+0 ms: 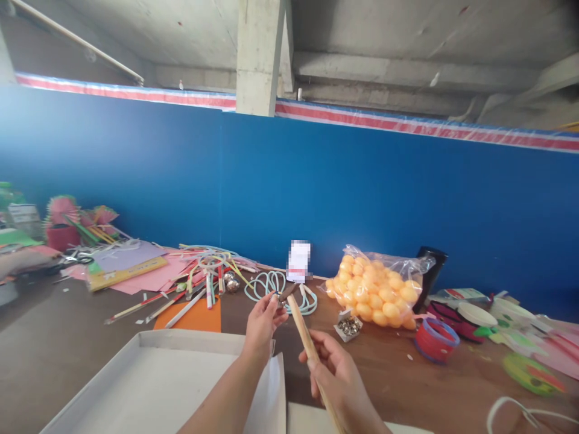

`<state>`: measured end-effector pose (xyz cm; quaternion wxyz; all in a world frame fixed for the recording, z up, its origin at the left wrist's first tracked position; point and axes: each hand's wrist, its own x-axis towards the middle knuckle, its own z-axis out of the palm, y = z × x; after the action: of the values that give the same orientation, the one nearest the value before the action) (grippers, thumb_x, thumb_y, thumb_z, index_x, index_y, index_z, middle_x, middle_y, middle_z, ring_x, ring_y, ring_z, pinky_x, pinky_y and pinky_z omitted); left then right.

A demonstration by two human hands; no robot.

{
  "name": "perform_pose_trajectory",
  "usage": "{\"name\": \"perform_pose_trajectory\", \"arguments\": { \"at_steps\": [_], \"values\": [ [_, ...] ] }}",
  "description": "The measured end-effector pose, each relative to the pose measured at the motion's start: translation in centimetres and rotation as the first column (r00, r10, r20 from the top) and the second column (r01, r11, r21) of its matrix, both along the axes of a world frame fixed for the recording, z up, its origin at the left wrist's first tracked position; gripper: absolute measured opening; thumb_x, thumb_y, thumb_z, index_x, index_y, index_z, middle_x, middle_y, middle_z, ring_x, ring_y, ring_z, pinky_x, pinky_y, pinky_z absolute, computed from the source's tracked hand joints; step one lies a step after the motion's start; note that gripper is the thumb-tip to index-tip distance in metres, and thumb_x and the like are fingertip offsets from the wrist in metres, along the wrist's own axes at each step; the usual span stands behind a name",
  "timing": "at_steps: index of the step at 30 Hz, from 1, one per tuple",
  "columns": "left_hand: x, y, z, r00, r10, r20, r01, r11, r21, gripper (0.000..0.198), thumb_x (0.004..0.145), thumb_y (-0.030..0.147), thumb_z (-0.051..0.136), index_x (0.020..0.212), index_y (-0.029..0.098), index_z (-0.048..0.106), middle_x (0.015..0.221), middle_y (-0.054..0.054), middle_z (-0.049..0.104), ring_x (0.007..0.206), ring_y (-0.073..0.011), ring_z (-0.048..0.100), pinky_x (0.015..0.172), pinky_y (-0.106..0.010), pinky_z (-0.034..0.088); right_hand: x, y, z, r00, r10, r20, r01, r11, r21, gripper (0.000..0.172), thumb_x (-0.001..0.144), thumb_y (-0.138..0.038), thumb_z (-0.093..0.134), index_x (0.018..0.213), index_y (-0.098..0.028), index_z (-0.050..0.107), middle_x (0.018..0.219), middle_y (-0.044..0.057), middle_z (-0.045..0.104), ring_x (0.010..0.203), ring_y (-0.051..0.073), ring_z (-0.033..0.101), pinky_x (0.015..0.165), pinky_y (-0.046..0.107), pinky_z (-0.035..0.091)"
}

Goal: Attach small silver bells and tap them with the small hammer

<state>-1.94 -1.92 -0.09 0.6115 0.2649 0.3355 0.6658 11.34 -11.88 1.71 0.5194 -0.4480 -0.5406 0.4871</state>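
Note:
My right hand point(337, 374) is closed around a long pale wooden stick point(304, 333), which slants up and away toward my left hand. With thumb and fingers pinched together, my left hand point(263, 322) holds a small dark, shiny piece point(284, 296) beside the stick's far end. The fingers partly hide this piece, so I cannot make out its kind or whether it touches the stick. Just behind lies a coil of pale blue cord point(265, 283). Below my left forearm is a shallow white box point(149, 340).
A clear bag of orange balls point(373, 289) stands beyond my right hand, near a small box of metal bits point(348, 326). Red-and-blue rings point(436, 340) lie farther right. Coloured paper point(131, 256) and pens point(209, 290) clutter the left. A blue partition point(316, 181) rises behind the table.

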Motion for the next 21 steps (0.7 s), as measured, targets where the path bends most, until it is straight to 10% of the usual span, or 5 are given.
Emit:
{"name": "perform_pose_trajectory", "arguments": {
  "at_steps": [21],
  "values": [
    [-0.13, -0.06, 0.00, 0.988, -0.057, 0.145, 0.056, 0.998, 0.011, 0.017, 0.074, 0.025, 0.063, 0.085, 0.012, 0.058, 0.070, -0.004, 0.060, 0.060, -0.0101, 0.060, 0.056, -0.022, 0.052, -0.13, -0.25, 0.05, 0.997, -0.072, -0.006, 0.073, 0.997, 0.030, 0.037, 0.075, -0.032, 0.057, 0.109, -0.019, 0.051, 0.083, 0.005, 0.060, 0.042, 0.007, 0.048, 0.037, 0.020, 0.034]
  ]
}}
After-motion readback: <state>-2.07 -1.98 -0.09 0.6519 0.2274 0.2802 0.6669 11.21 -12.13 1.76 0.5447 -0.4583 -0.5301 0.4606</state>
